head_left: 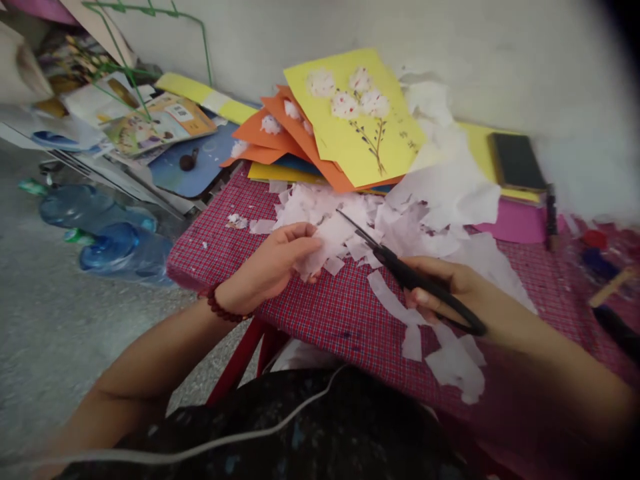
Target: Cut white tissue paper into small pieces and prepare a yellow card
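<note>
Far left, on the floor: two blue water bottles [107, 233], lying beside the table. Above them I see a heap of printed booklets [160, 123].

Left of centre: the left hand [273, 267], wearing a dark bead bracelet [223, 310] at the wrist. The hand rests over the near edge of the checked tablecloth [320, 320]. Its fingers are curled together and pinch a piece of white tissue paper [327, 243], which it holds just above the cloth at the middle of the table.

Centre, rear: orange sheets [295, 137] fanned under a yellow card [350, 127]. The card bears tufted white flowers on a drawn stem.

Centre right: black scissors [400, 267], with the blades angled up and to the left so that their tip meets the held tissue paper. I cannot tell whether the blades are parted. The right hand [450, 290] is closed around the handles, with its fingers through the loops.

Right: a loose pile of white paper scraps [440, 197] spreads from the card down to strips near the right hand. Behind it a dark flat slab [515, 160] lies on yellow paper, and a dark pen [551, 217] lies just beside a pink sheet [515, 225].
</note>
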{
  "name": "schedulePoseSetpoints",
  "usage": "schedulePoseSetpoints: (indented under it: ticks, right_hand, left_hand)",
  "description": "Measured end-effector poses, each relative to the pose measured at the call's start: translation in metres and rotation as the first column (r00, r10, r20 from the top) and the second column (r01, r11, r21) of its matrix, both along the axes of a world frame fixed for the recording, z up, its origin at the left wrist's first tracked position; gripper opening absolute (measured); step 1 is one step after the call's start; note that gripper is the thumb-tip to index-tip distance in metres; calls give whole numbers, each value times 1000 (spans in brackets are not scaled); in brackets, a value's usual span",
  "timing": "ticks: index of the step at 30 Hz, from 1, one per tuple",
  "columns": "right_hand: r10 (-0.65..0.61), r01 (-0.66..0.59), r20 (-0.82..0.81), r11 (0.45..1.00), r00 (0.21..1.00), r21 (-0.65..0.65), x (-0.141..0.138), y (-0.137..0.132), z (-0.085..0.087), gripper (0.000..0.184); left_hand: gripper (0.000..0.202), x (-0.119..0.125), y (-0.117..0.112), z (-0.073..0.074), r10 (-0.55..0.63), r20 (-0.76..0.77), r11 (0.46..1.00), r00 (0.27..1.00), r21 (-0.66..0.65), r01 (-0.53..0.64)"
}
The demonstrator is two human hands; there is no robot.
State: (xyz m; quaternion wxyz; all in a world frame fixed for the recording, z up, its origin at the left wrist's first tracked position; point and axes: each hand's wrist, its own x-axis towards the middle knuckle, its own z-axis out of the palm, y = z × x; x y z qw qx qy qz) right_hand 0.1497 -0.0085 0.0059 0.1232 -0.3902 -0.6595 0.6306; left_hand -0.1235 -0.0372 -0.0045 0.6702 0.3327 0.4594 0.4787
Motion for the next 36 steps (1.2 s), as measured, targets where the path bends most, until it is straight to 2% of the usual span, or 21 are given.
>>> schedulePoseSetpoints:
  ticks: [7, 13, 17, 24, 29, 36]
  right_hand:
    - [166, -162, -18, 978, 986, 129, -1, 11, 7, 53]
    - [265, -261, -33, 961, 964, 95, 8, 14, 16, 62]
    - [280, -280, 13, 957, 960, 78, 5, 15, 17, 56]
    - [251, -253, -71, 967, 965, -16, -7, 19, 15, 55]
    - [238, -239, -77, 971, 968, 2, -14, 19, 19, 54]
    - [223, -222, -81, 975, 971, 25, -12, 20, 12, 47]
  left_hand:
    - [14, -16, 0, -11, 147, -8, 988, 989, 55, -146]
    - [16, -18, 5, -10, 238, 109, 967, 965, 63, -245]
    - [19, -14, 8, -9, 256, 173, 961, 951, 67, -270]
    - [18, -4, 11, -11, 231, 142, 968, 963, 62, -241]
    - [19, 0, 11, -11, 155, 156, 986, 976, 35, -162]
    - [21, 3, 12, -11, 142, 167, 989, 976, 8, -146]
